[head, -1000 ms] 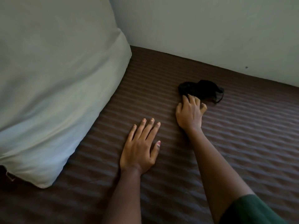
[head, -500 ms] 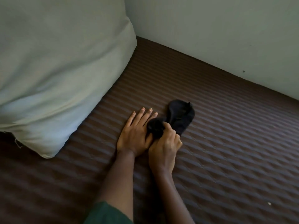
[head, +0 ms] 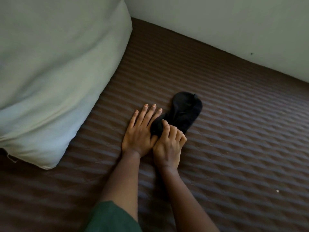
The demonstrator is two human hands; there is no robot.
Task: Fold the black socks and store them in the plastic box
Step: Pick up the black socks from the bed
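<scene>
Head view: black socks (head: 183, 113) lie mid-mattress (head: 234, 131); the right hand (head: 168, 141) pinches their near end, while the left hand (head: 140, 129) rests flat, grasping nothing. Loose fabric may unroll if that pinch slackens.

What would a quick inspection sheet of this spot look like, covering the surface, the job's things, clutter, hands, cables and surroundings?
Surface: brown quilted mattress, ridged, with a small pale speck near the right edge.
Job's things: black socks lie on the mattress; the plastic box is not in view.
Clutter: nothing seen apart from the speck.
Hands: left hand flat on the mattress, fingers spread, beside the socks; right hand has its fingers curled, gripping the socks' near end.
Cables: nothing seen.
Surroundings: large pale pillow at left, plain wall behind, green sleeve at the bottom edge.
</scene>
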